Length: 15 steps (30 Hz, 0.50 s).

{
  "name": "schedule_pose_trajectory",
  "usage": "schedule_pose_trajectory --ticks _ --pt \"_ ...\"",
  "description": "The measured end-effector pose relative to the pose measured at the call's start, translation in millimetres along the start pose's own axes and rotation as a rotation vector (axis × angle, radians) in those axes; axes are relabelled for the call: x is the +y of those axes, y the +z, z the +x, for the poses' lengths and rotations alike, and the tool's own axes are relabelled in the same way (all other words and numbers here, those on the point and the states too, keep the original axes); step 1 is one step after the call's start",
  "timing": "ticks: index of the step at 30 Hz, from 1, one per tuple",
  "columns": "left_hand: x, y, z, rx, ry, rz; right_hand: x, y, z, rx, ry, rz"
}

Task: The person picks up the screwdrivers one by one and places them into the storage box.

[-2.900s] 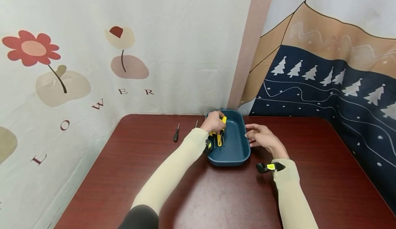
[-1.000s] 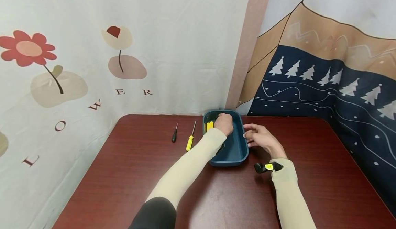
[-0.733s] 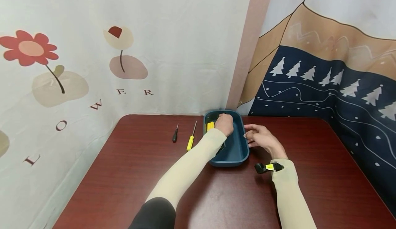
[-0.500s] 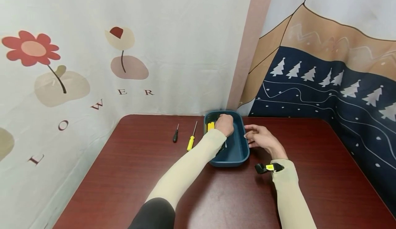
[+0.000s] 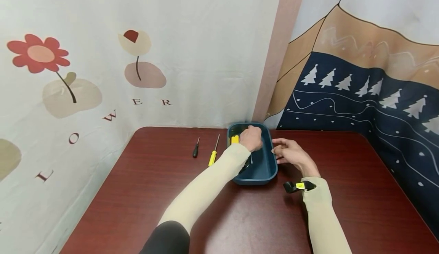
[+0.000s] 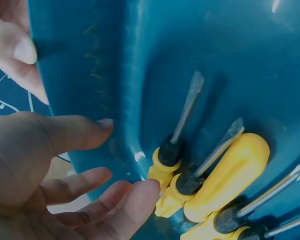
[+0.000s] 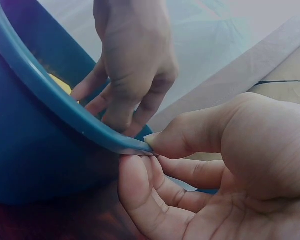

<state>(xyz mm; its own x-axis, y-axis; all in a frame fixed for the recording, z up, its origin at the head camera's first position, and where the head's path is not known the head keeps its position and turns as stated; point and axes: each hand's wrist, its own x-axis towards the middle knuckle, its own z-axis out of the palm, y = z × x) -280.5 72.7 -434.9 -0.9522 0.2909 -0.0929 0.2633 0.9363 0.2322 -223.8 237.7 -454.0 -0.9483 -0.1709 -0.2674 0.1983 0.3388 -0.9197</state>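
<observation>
At the left, a pale curtain (image 5: 192, 55) printed with flowers and letters hangs behind the dark red table (image 5: 144, 200). On the tabletop lies a small black-handled screwdriver (image 5: 196, 150), its long axis running away from the person and its tip toward the curtain. Just beside it to the right, a longer yellow-handled screwdriver (image 5: 212, 158) points the same way, slanting slightly right, the end of its handle by the left sleeve (image 5: 202, 193).

Next comes the blue tray (image 5: 255, 182), its long side running from the curtain toward the person. Inside are several yellow-handled screwdrivers (image 6: 163, 172); in the left wrist view their handles sit low and their shafts slant up to the right, while one rounded yellow handle (image 6: 230, 177) has its butt end up among the shafts. The left hand (image 5: 251, 137) reaches into the tray, thumb and fingers apart, gripping nothing; a fingertip is right by the nearest handle, though whether they touch is hard to tell.

The right hand (image 5: 291, 154) pinches the tray's right rim between thumb and fingers. Farther right hangs a navy, tree-printed cloth (image 5: 343, 107).
</observation>
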Motion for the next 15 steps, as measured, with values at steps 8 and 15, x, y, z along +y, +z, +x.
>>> schedule_pose_trajectory --ticks 8,15 --pt "-6.1 -11.9 -8.5 -0.089 0.075 -0.033 0.8 -0.6 -0.4 -0.004 0.001 0.004" --pt "-16.8 -18.9 -14.9 -0.144 0.156 -0.009 0.2 -1.0 -1.0 -0.012 -0.004 -0.001"
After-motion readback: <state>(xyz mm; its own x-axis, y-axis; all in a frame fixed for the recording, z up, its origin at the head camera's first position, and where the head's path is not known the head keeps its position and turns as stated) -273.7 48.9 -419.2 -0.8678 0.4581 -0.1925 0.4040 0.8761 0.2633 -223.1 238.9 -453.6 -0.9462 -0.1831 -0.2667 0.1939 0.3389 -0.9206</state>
